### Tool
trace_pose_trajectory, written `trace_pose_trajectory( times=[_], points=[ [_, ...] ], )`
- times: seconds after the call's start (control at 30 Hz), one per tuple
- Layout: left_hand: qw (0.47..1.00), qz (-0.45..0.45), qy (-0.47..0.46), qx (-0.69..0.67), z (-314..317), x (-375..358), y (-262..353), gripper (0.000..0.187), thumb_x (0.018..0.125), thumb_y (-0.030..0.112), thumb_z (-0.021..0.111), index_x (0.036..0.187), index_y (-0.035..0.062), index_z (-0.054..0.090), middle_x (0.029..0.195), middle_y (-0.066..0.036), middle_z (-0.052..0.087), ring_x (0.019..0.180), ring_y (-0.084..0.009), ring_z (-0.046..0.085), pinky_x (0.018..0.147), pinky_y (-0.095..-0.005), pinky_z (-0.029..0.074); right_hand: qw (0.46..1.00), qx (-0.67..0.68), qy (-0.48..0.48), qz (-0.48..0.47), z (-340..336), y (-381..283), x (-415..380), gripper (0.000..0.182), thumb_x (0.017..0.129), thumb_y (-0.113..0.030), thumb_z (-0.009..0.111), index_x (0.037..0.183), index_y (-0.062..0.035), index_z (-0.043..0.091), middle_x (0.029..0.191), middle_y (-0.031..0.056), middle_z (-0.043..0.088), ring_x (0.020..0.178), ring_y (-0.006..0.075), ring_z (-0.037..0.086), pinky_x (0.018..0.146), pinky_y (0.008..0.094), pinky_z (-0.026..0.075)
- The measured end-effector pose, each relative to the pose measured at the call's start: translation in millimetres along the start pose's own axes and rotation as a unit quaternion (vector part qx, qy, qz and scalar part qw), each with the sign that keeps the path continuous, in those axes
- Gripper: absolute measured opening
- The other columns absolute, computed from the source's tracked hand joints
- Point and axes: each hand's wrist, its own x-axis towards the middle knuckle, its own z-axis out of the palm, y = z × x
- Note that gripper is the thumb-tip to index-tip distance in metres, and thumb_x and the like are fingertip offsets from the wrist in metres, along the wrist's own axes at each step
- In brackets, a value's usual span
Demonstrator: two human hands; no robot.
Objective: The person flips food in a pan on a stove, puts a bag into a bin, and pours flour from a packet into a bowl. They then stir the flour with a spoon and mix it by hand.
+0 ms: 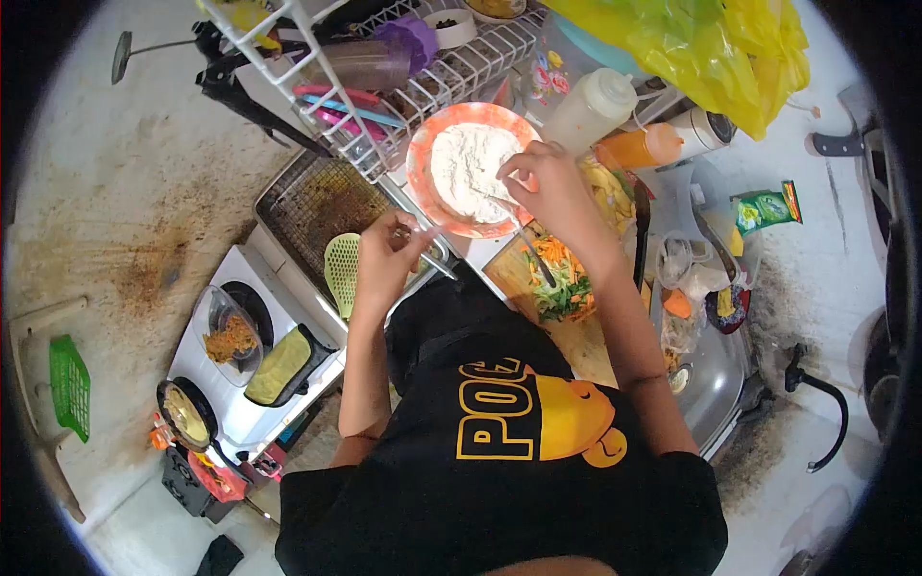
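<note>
A bowl with an orange patterned rim (pixel 420 182) holds white flour (pixel 471 161). Over its right side is my right hand (pixel 555 192), thumb and fingertips pinched together; what they hold, if anything, is too small to name. A metal utensil (pixel 524 240) leans across the bowl's lower right rim, its handle end above the vegetables. Left of the bowl, my left hand (pixel 386 257) is closed in a pinch, with a small pale bit at the fingertips that I cannot identify. Sliced carrot and greens (pixel 562 278) lie on a wooden cutting board (pixel 588 348) below my right wrist.
A white wire rack (pixel 451 72) stands behind the bowl. Beside it are a squeeze bottle (pixel 591 110) and an orange-filled bottle (pixel 642 146). A green slotted strainer (pixel 342 274) lies left, near the white stove (pixel 206 274). The sink (pixel 720 394) is at right.
</note>
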Motion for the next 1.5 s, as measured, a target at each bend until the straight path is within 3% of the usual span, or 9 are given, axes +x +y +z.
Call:
trace_pose_trajectory(
  times=[0.07, 0.17, 0.2, 0.33, 0.77, 0.9, 1.17, 1.5],
  points=[
    [0.999, 0.016, -0.035, 0.036, -2.4, -0.5, -17.1, 0.028, 0.08, 0.011, 0.077, 0.099, -0.0022, 0.063, 0.072, 0.0, 0.06, 0.054, -0.0059, 0.054, 0.047, -0.022, 0.041, 0.994, -0.073, -0.08, 0.001, 13.3, 3.3, 12.0, 0.007, 0.075, -0.012, 0.07, 0.081, -0.0092, 0.073, 0.086, 0.0116, 0.065, 0.092, 0.0292, 0.061, 0.08, 0.041, 0.049],
    [0.998, -0.001, -0.054, 0.032, -1.1, -4.5, -32.2, 0.026, 0.08, 0.012, 0.077, 0.098, -0.0022, 0.065, 0.07, 0.0, 0.061, 0.053, -0.0064, 0.055, 0.048, -0.023, 0.042, 0.987, -0.121, -0.103, -0.032, 27.3, 4.3, 25.2, 0.006, 0.073, -0.012, 0.071, 0.078, -0.0109, 0.075, 0.087, 0.0118, 0.066, 0.092, 0.0294, 0.061, 0.082, 0.0404, 0.05],
    [0.996, -0.009, -0.053, 0.072, -2.1, -5.6, -36.6, 0.016, 0.082, 0.008, 0.074, 0.094, -0.0003, 0.067, 0.074, 0.0, 0.064, 0.054, -0.005, 0.053, 0.049, -0.0225, 0.042, 0.986, -0.12, -0.108, -0.032, 31.0, 4.9, 25.8, 0.006, 0.073, -0.012, 0.071, 0.078, -0.0109, 0.075, 0.087, 0.0118, 0.066, 0.092, 0.0294, 0.061, 0.082, 0.0404, 0.05],
    [0.994, -0.001, -0.036, 0.099, -0.5, -5.3, -46.4, 0.01, 0.085, 0.006, 0.071, 0.091, -0.0014, 0.068, 0.07, -0.001, 0.064, 0.053, -0.0054, 0.054, 0.049, -0.0226, 0.043, 0.981, -0.15, -0.123, -0.03, 43.5, 10.4, 33.9, 0.005, 0.071, -0.011, 0.071, 0.075, -0.0113, 0.075, 0.087, 0.0115, 0.066, 0.091, 0.0293, 0.062, 0.084, 0.0401, 0.05],
    [0.993, 0.024, 0.005, 0.117, -5.8, 5.3, -50.4, 0.024, 0.089, 0.019, 0.066, 0.103, -0.0008, 0.065, 0.066, -0.009, 0.065, 0.052, -0.0143, 0.062, 0.052, -0.0297, 0.047, 0.974, -0.195, -0.109, -0.031, 62.2, 17.3, 39.4, 0.002, 0.067, -0.009, 0.071, 0.069, -0.0106, 0.073, 0.086, 0.0109, 0.066, 0.092, 0.0288, 0.062, 0.083, 0.0406, 0.051],
    [0.99, 0.01, 0.009, 0.138, -5.3, 4.5, -44.1, 0.024, 0.09, 0.021, 0.065, 0.103, -0.0001, 0.066, 0.066, -0.01, 0.065, 0.051, -0.0156, 0.062, 0.052, -0.031, 0.047, 0.981, -0.149, -0.123, -0.033, 48.3, 16.3, 41.0, 0.003, 0.07, -0.009, 0.07, 0.072, -0.0081, 0.073, 0.086, 0.0118, 0.067, 0.092, 0.0291, 0.062, 0.084, 0.0414, 0.05],
    [0.989, 0.025, 0.005, 0.144, -2.0, 10.4, -46.5, 0.024, 0.09, 0.02, 0.065, 0.103, 0.0001, 0.066, 0.065, -0.01, 0.063, 0.051, -0.0147, 0.06, 0.052, -0.0313, 0.046, 0.993, 0.01, -0.114, -0.023, 17.9, 21.8, 43.8, 0.011, 0.074, -0.013, 0.075, 0.079, -0.003, 0.073, 0.082, 0.0129, 0.066, 0.077, 0.0265, 0.064, 0.073, 0.0373, 0.05],
    [0.992, 0.031, -0.003, 0.125, -1.1, 10.9, -38.5, 0.025, 0.09, 0.019, 0.064, 0.105, -0.0012, 0.065, 0.065, -0.01, 0.062, 0.052, -0.0147, 0.06, 0.051, -0.0313, 0.047, 0.995, -0.011, -0.103, 0.004, 0.4, 8.2, 32.5, 0.019, 0.071, -0.018, 0.08, 0.078, -0.0024, 0.072, 0.078, 0.0121, 0.063, 0.076, 0.026, 0.061, 0.07, 0.0377, 0.048]
  ],
)
